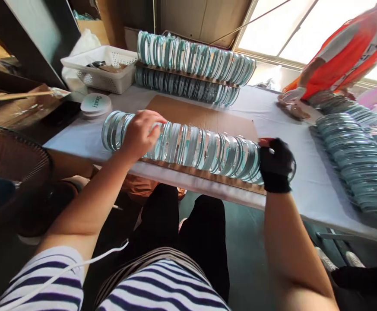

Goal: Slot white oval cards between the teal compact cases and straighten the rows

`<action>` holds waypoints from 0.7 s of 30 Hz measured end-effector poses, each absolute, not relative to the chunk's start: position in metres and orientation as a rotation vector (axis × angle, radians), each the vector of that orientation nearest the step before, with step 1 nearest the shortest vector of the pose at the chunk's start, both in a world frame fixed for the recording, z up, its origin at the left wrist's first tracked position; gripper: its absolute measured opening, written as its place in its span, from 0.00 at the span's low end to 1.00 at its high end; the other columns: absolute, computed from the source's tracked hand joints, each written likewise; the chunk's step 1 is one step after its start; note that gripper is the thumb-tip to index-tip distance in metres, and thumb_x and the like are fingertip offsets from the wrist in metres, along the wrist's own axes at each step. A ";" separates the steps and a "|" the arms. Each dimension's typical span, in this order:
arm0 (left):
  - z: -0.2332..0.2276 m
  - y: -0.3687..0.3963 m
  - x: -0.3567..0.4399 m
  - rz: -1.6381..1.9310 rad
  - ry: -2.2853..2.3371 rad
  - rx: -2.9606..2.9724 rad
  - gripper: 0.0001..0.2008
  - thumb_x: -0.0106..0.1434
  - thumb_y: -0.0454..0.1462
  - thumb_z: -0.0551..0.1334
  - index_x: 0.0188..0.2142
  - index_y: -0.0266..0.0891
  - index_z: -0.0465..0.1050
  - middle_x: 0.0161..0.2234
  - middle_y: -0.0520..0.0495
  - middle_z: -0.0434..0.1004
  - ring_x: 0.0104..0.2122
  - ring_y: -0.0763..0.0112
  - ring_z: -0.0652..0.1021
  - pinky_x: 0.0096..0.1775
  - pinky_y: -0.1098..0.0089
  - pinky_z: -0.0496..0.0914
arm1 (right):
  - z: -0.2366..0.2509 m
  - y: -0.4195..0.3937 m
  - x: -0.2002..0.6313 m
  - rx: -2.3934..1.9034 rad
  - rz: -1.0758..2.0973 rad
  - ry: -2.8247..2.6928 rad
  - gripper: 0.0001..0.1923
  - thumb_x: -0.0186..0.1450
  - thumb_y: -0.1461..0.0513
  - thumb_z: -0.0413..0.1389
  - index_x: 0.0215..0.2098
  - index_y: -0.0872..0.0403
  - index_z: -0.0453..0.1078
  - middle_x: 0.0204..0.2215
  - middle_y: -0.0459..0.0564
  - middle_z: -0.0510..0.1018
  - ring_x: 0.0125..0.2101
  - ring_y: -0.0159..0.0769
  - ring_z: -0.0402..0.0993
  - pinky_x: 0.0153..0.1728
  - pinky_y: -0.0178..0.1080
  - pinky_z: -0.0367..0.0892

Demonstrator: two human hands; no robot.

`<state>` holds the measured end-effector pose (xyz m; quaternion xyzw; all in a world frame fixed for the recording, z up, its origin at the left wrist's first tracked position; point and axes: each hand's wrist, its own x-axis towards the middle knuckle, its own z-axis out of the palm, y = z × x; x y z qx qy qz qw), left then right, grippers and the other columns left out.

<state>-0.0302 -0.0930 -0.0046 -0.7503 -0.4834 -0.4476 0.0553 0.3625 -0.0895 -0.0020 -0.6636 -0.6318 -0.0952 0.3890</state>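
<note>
A long row of round glass lids (191, 147) stands on edge along the front of the table, on a strip of cardboard. My bare left hand (141, 131) lies over the left part of this row, its thumb apart from its fingers and the fingertips touching the top rims. At the row's right end, my right hand (276, 164), in a black fingerless glove, is closed on a glass lid (293, 167). Only that lid's rim shows past the glove; the fingertips are mostly hidden.
Behind lie a flat cardboard sheet (201, 114) and two tiers of stacked glass lids (194, 58). A white basket (120, 80) and round white container (96, 106) stand left, near a fan (13, 172). More lids (356, 160) and a co-worker in an orange vest (340, 56) are right.
</note>
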 end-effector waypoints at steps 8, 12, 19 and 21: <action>-0.007 -0.033 0.038 -0.736 -1.588 -2.470 0.16 0.67 0.39 0.52 0.45 0.42 0.78 0.44 0.45 0.81 0.45 0.58 0.79 0.49 0.57 0.68 | 0.051 0.027 0.221 -1.496 -0.003 -2.857 0.11 0.63 0.62 0.52 0.32 0.58 0.75 0.27 0.46 0.78 0.34 0.32 0.73 0.44 0.37 0.65; -0.013 -0.041 0.037 -0.810 -1.536 -2.427 0.15 0.68 0.40 0.52 0.43 0.43 0.77 0.41 0.44 0.82 0.42 0.59 0.79 0.48 0.57 0.66 | 0.046 0.072 0.203 -1.305 0.154 -3.010 0.14 0.64 0.60 0.51 0.30 0.61 0.74 0.25 0.41 0.75 0.38 0.31 0.73 0.48 0.42 0.65; -0.006 -0.042 0.039 -0.727 -1.590 -2.423 0.15 0.68 0.41 0.52 0.42 0.41 0.77 0.38 0.42 0.81 0.39 0.58 0.79 0.45 0.57 0.66 | 0.044 0.085 0.195 -1.361 0.096 -2.873 0.24 0.69 0.52 0.46 0.30 0.63 0.73 0.24 0.41 0.74 0.39 0.32 0.75 0.46 0.42 0.67; -0.004 -0.044 0.039 -0.679 -1.625 -2.428 0.15 0.68 0.41 0.52 0.43 0.41 0.77 0.40 0.43 0.81 0.40 0.59 0.79 0.45 0.57 0.65 | 0.053 0.069 0.193 -1.503 0.022 -2.962 0.21 0.67 0.54 0.50 0.31 0.63 0.74 0.25 0.43 0.76 0.37 0.32 0.76 0.43 0.39 0.67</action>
